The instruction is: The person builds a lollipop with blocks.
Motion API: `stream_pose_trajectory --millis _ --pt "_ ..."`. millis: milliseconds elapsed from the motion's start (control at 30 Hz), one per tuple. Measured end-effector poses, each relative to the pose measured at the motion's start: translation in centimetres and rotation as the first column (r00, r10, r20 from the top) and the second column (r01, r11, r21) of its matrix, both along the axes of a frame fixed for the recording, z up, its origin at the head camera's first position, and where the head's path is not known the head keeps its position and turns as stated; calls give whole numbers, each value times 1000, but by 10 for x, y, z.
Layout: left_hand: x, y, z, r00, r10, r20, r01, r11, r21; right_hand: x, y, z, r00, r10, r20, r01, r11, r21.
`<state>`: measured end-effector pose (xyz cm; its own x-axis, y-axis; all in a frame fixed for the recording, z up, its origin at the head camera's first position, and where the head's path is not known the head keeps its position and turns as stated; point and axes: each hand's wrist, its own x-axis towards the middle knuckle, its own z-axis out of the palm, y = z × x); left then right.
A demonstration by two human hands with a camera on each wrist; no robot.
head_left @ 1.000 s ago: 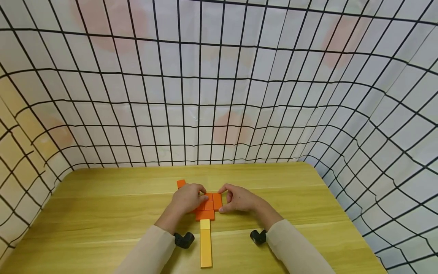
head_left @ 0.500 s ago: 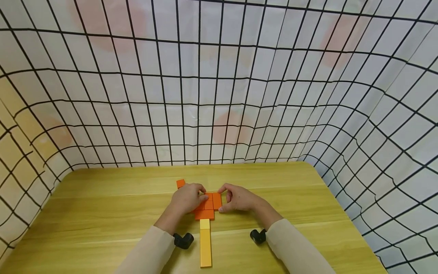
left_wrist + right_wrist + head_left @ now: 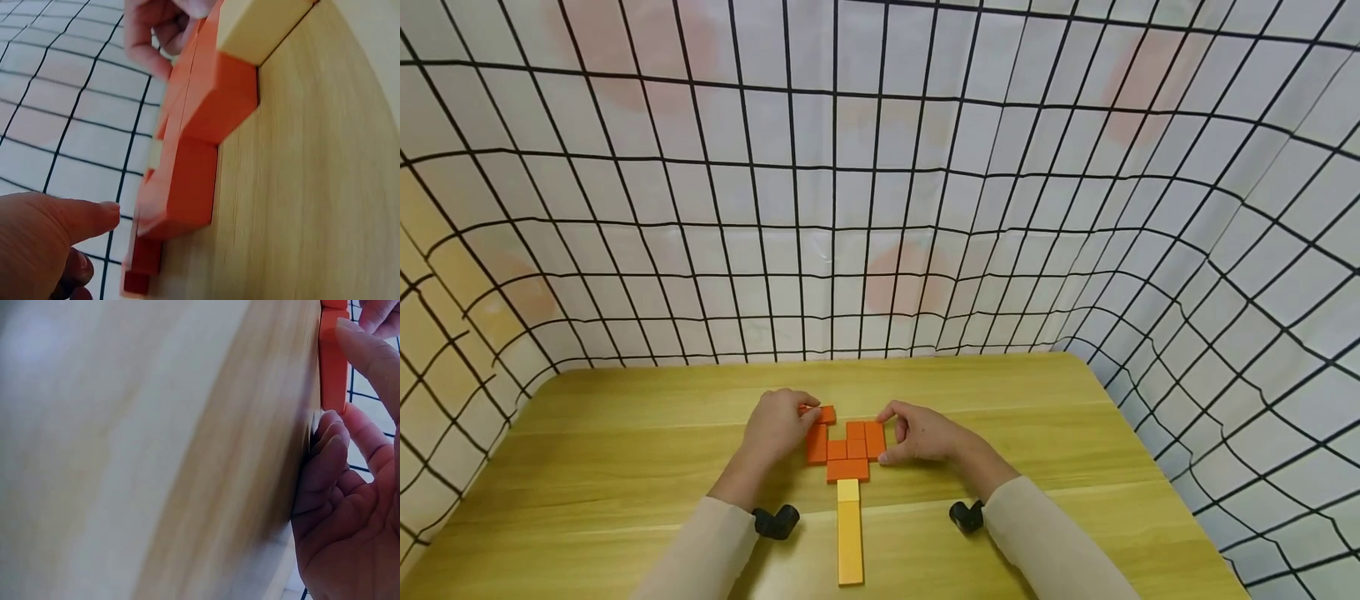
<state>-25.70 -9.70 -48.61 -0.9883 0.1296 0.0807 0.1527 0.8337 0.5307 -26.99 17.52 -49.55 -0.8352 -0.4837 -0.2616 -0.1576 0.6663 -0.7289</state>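
Orange blocks make a stepped figure on the wooden table in the head view, with a right orange block [image 3: 875,440], a wide lower block [image 3: 847,471] and a left upright block [image 3: 817,445]. My right hand [image 3: 928,433] pinches the right block's ends between thumb and index finger, as the right wrist view also shows. My left hand [image 3: 775,422] hovers at the back left by a far orange block [image 3: 827,414], partly covering the pieces there. In the left wrist view its thumb [image 3: 94,219] is straight and apart from the blocks.
A small yellow block [image 3: 847,490] and a long yellow block [image 3: 850,542] run from the figure towards me. The wooden table [image 3: 1037,533] is enclosed behind and at the sides by a black wire grid [image 3: 835,225] over pale sheeting.
My left hand has moved left and back from the middle blocks, uncovering the left part of the orange figure. My right hand has kept its place at the right block.
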Motion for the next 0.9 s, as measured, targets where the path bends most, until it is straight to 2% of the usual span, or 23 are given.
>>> stream_pose_trajectory --millis 333,500,833,900 --pt "0 -16 -11 999 -39 -33 40 999 31 3 -1 1 1000 0 7 0 1000 -10" --pt "2 -19 -13 1000 2 -17 -1 999 46 3 -2 1 1000 10 -3 -11 1000 -11" --pt "8 -27 -12 994 100 -38 -99 994 38 1 -2 1 1000 10 -7 -10 1000 -10" --pt "10 -30 -12 993 118 -21 -117 992 40 1 -1 1 1000 7 -7 -8 1000 -8"
